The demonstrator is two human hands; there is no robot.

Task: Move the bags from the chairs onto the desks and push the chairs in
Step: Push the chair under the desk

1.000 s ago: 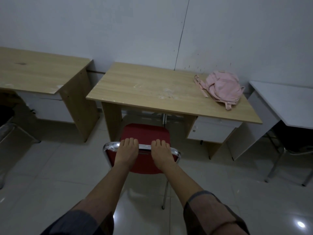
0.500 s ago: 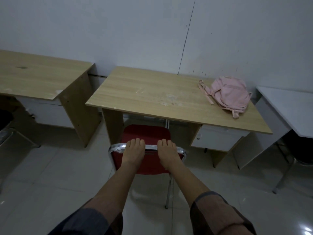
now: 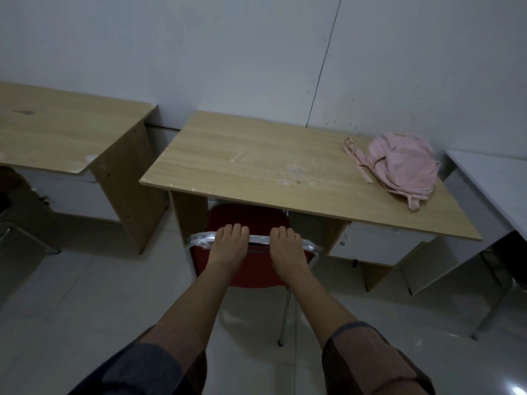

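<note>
A red chair (image 3: 258, 269) with a chrome frame stands at the middle wooden desk (image 3: 245, 166), its seat partly under the desktop. My left hand (image 3: 228, 248) and my right hand (image 3: 288, 250) both grip the top rail of its backrest, fingers curled over the far side. A pink bag (image 3: 402, 165) lies slumped on the desk's far right corner, one strap trailing to its left.
A second wooden desk (image 3: 57, 132) stands at the left, with part of a dark chair (image 3: 5, 218) at the left edge. A white desk (image 3: 496, 183) stands at the right with chair legs (image 3: 496, 303) below it. Glossy tiled floor lies around me.
The red chair has slid forward, its seat going further under the desk. Both hands stayed on the backrest and I have stepped closer.
</note>
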